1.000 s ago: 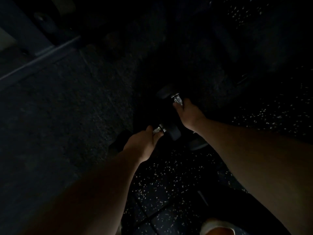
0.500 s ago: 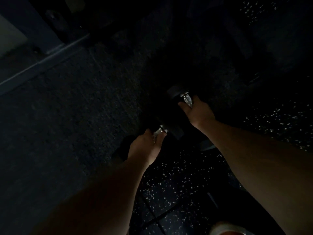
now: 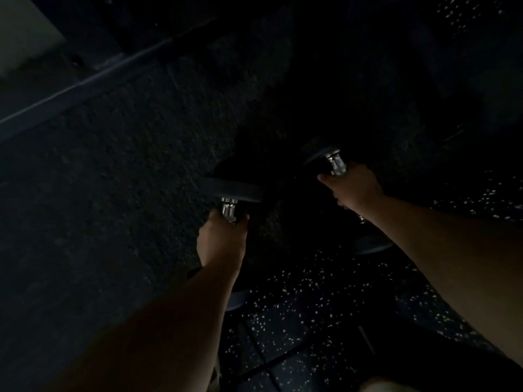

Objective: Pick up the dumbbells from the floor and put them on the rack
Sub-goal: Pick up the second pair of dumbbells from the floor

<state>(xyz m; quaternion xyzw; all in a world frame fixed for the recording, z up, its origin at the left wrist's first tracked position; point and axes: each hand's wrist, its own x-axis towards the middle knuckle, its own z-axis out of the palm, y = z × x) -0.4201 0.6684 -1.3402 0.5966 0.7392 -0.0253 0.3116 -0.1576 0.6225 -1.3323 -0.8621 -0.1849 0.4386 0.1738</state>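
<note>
The scene is very dark. My left hand [image 3: 222,241] is closed around the chrome handle of a black dumbbell [image 3: 233,189], whose far head points away from me and whose near head shows below my wrist. My right hand [image 3: 353,188] grips the handle of a second black dumbbell [image 3: 321,154], with its near head under my forearm. Both dumbbells look raised off the floor. No rack can be made out in the dark.
Speckled black rubber floor tiles [image 3: 297,321] lie below my arms. A dark grey mat or carpet [image 3: 99,207] fills the left. A pale strip or frame edge [image 3: 85,86] runs diagonally at top left, beside a light panel [image 3: 25,32].
Both hands have lifted their dumbbells and moved apart. The left dumbbell has turned so its handle points away from me. The view has shifted slightly.
</note>
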